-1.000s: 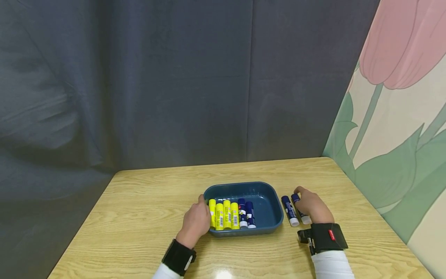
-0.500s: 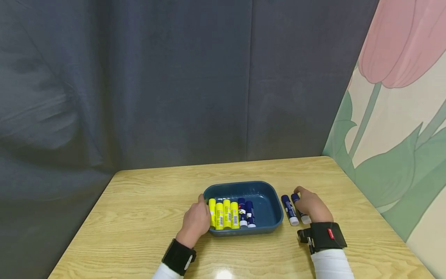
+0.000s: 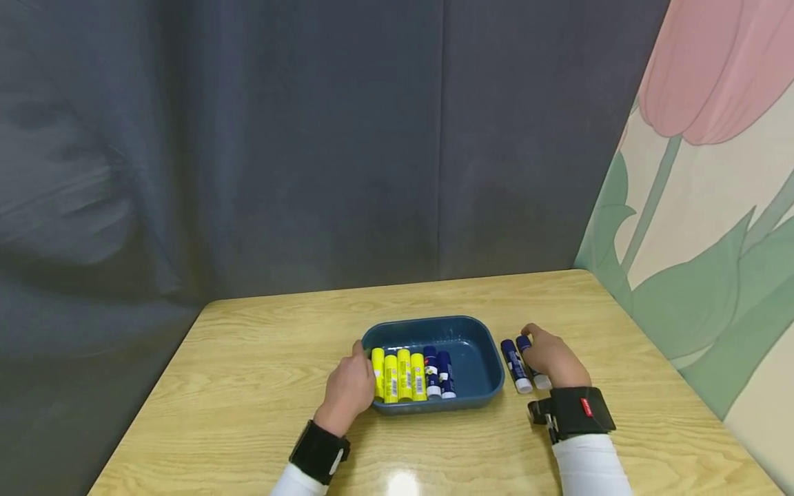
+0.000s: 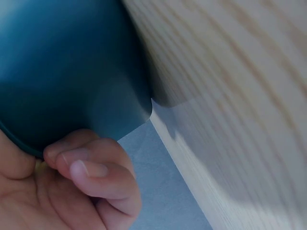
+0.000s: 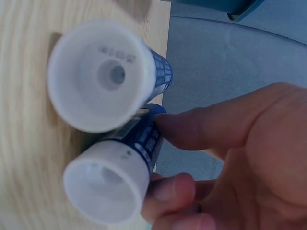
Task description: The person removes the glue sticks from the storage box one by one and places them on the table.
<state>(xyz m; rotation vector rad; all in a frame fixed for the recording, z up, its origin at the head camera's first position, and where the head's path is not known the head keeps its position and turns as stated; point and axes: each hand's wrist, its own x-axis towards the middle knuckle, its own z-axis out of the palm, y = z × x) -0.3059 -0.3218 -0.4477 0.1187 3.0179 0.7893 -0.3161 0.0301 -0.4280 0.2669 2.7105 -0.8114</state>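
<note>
nothing legible: dark characters on white end (image 5: 72,81) of one blue stick (image 5: 162,74), blurred; white print on other blue stick (image 5: 144,136), same; barcodes on yellow sticks (image 3: 405,375), lettering on red tag (image 3: 586,407) of right wrist strap (image 3: 569,417), too small

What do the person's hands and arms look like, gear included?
Left hand and right hand: bare, no gloves. Left strap is a black wristband with a pale mark; right strap is a wide black band with a red tag and a small black block on its inner side. Left sleeve and right sleeve: white.
</note>
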